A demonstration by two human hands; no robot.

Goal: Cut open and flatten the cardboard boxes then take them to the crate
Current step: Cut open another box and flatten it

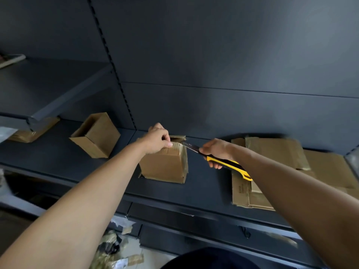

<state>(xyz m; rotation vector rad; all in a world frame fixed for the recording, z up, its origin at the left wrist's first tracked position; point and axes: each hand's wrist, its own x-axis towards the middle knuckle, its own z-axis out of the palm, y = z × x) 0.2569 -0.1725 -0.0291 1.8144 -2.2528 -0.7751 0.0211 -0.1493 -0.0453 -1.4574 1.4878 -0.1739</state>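
Observation:
A small brown cardboard box [163, 166] stands upright on the dark shelf [58, 158]. My left hand [158, 139] grips its top edge. My right hand [215, 151] holds a yellow and black utility knife [227, 163], and the blade touches the box's top right corner. A second box [97, 134] with an open side lies tilted to the left. Flattened cardboard [272, 169] is stacked on the shelf at the right. No crate is in view.
Another flattened piece [33, 130] lies under an upper shelf [48, 84] at the far left. The dark back panel [233, 65] rises behind the boxes. Scraps of tape and paper [114, 247] litter the floor below the shelf.

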